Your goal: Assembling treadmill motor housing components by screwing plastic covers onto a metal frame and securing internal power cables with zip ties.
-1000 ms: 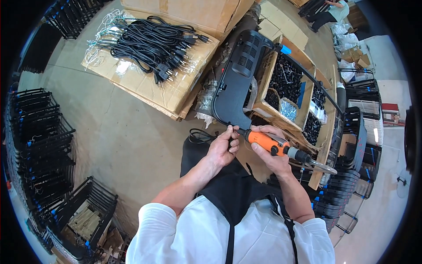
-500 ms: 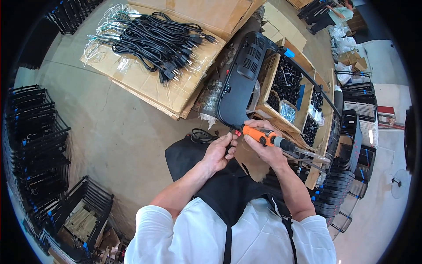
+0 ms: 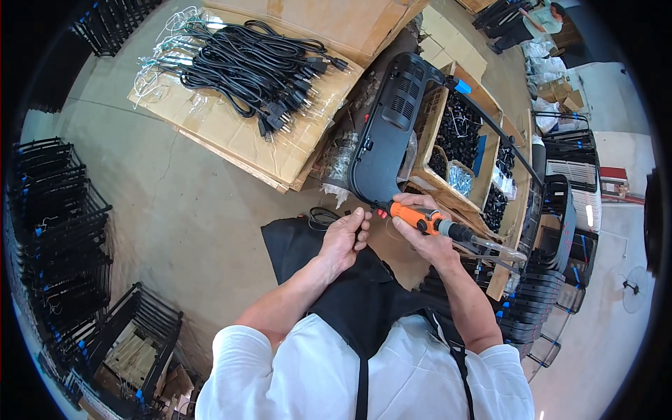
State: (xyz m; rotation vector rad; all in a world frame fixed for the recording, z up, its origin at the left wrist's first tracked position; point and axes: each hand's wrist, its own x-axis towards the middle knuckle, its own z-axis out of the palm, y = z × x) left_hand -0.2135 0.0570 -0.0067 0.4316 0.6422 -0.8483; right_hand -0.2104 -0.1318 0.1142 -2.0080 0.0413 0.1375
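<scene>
My right hand (image 3: 428,238) is wrapped round an orange power screwdriver (image 3: 413,217). The tool's tip, beside a small red piece (image 3: 381,213), meets the lower end of a long black plastic housing (image 3: 381,157) with vent slots. Just left of that tip is my left hand (image 3: 341,241), its fingers curled and thumb pressed to the forefinger. Whatever those fingers may hold is hidden. A looped black cord (image 3: 322,218) hangs beyond the left hand, over the edge of my black apron (image 3: 283,248).
Bundled black power cords (image 3: 245,66) lie on a cardboard sheet (image 3: 280,164) at far left. Right of the housing stands a wooden bin (image 3: 427,175) of small black parts and screws (image 3: 460,180). Stacked black frames (image 3: 63,231) line the left. Another person (image 3: 539,24) stands far right.
My left hand has drawn slightly left, away from the screwdriver's tip. The screwdriver and right hand have barely moved. The view has shifted a little.
</scene>
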